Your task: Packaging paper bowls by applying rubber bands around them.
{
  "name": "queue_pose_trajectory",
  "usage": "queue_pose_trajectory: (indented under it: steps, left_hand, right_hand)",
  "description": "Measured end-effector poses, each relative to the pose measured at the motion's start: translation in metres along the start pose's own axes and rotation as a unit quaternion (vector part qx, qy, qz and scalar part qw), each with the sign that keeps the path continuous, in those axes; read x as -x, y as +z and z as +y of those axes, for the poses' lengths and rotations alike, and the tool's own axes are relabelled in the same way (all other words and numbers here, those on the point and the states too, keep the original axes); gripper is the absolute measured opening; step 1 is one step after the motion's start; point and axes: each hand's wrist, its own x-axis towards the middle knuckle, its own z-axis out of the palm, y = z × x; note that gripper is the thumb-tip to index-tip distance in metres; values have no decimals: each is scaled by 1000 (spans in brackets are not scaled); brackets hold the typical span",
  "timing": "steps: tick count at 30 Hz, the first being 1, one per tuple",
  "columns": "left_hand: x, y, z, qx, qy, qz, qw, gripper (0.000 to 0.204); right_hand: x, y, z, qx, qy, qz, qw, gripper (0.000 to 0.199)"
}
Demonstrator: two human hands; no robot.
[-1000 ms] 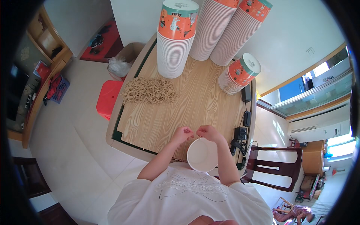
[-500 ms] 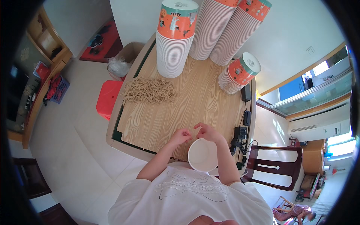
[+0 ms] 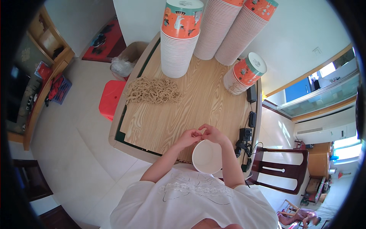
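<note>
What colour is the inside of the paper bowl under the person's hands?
Plain white inside, as the head view shows: the paper bowl sits open below both hands.

A white short-sleeved shirt with lace trim and bare forearms.

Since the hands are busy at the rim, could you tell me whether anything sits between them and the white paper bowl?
Nothing visible does: the left hand and right hand meet right above the far rim of the white paper bowl.

Paper bowl at the table's near edge, noodle pile far left, cup stacks behind
</note>
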Motion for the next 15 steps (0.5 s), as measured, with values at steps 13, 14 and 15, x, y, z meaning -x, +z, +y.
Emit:
queue_pose_trajectory:
  steps: [13, 14, 15]
  left_hand:
    - [-25, -22, 26, 75, -128, 52, 988, 12]
    - [-25, -25, 24, 96, -149, 49, 983, 13]
    - [-24, -28, 21, 117, -170, 47, 977, 15]
  right_hand:
    - [-27, 5, 15, -104, -25, 63, 992, 24]
    - [-26, 5, 12, -103, -26, 60, 992, 24]
    - [-24, 5, 9, -97, -27, 56, 993, 23]
